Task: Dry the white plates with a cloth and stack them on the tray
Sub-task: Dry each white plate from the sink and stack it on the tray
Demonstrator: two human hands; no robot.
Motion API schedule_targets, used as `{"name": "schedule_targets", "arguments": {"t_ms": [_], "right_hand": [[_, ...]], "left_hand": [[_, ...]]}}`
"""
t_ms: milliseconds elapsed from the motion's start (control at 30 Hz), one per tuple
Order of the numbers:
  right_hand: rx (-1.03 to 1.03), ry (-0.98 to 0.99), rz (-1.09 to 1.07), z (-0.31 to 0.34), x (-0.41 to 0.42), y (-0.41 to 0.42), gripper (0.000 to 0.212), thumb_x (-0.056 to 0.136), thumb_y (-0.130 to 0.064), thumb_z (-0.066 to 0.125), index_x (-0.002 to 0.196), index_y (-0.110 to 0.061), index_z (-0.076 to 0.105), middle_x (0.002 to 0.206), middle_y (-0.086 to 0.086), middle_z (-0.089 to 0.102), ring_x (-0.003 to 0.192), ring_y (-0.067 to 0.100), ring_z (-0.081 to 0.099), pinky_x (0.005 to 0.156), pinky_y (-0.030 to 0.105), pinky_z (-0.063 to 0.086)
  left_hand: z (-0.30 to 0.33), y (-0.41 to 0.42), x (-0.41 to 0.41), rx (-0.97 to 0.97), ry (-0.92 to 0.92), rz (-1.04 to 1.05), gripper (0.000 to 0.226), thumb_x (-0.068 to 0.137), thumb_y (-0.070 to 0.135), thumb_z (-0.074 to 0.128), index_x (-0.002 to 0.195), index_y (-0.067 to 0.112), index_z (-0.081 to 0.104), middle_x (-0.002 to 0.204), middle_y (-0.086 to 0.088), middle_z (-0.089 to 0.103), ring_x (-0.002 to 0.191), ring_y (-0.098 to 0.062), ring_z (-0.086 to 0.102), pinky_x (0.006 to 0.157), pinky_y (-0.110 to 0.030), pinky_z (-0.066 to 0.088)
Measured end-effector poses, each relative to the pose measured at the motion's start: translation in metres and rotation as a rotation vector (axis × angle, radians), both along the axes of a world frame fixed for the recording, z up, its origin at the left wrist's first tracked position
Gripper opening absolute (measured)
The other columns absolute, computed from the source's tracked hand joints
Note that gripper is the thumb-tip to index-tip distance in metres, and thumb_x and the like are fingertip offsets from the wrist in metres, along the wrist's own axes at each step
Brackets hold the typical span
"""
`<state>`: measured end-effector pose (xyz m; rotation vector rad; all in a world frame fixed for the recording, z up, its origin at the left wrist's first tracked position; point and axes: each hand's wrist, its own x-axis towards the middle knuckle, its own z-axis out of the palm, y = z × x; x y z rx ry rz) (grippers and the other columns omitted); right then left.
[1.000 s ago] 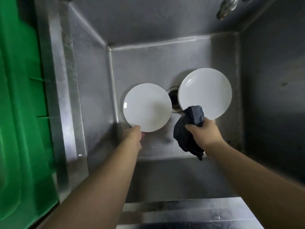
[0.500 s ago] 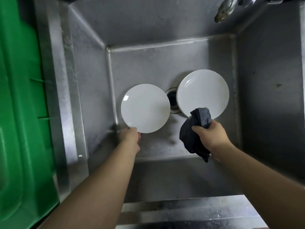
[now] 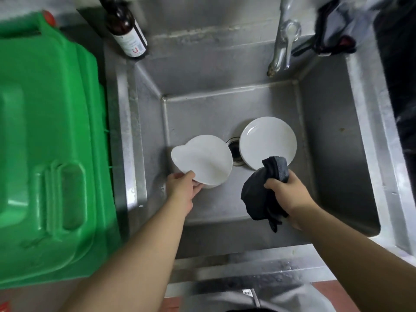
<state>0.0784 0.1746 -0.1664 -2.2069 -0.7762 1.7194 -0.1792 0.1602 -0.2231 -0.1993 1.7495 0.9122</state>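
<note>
Two white plates are in the steel sink (image 3: 333,154). My left hand (image 3: 183,188) grips the near edge of the left plate (image 3: 202,161) and holds it tilted off the sink floor; another white plate shows just under it. The right plate (image 3: 267,141) lies flat beside the drain (image 3: 235,153). My right hand (image 3: 286,192) is closed around a bunched dark grey cloth (image 3: 258,197), whose top overlaps the right plate's near edge. No tray is in view.
A large green plastic bin (image 3: 49,154) fills the counter left of the sink. A dark bottle (image 3: 128,30) stands at the back left corner. The tap (image 3: 283,41) hangs over the back wall, with dark objects (image 3: 333,34) beside it.
The view has pulled back and up, showing the bin, bottle and tap. My left hand has lifted and tilted the left plate. My right hand with the cloth has drawn slightly back.
</note>
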Motion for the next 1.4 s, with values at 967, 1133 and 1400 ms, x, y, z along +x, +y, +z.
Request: {"name": "schedule_targets", "arguments": {"t_ms": [967, 1133, 1400], "right_hand": [[0.924, 0.126, 0.801, 0.291, 0.003, 0.005, 0.063, 0.097, -0.038, 0.066, 0.156, -0.036, 0.045, 0.158, -0.005, 0.052, 0.151, 0.023, 0.042, 0.122, 0.048, 0.033], [0.845, 0.143, 0.751, 0.299, 0.009, -0.003, 0.055, 0.106, -0.061, 0.045, 0.156, -0.055, 0.024, 0.175, -0.011, 0.015, 0.164, 0.013, 0.0, 0.132, 0.047, 0.003], [0.926, 0.254, 0.641, 0.308, -0.006, -0.014, 0.042, 0.104, -0.05, 0.043, 0.142, -0.069, 0.039, 0.167, -0.033, 0.019, 0.155, -0.013, -0.003, 0.132, 0.039, -0.003]], "left_hand": [[0.329, -0.054, 0.107, 0.787, -0.054, -0.345, 0.067, 0.083, -0.002, 0.059, 0.132, 0.043, 0.066, 0.119, -0.015, 0.077, 0.101, -0.03, 0.077, 0.077, -0.053, 0.064], [0.345, -0.054, 0.122, 0.824, -0.039, -0.359, 0.072, 0.08, -0.001, 0.056, 0.13, 0.049, 0.066, 0.118, -0.017, 0.077, 0.097, -0.029, 0.076, 0.079, -0.054, 0.063], [0.355, -0.051, 0.125, 0.822, -0.061, -0.52, 0.054, 0.09, -0.003, 0.06, 0.129, 0.033, 0.066, 0.114, -0.021, 0.076, 0.096, -0.034, 0.077, 0.075, -0.05, 0.064]]}}
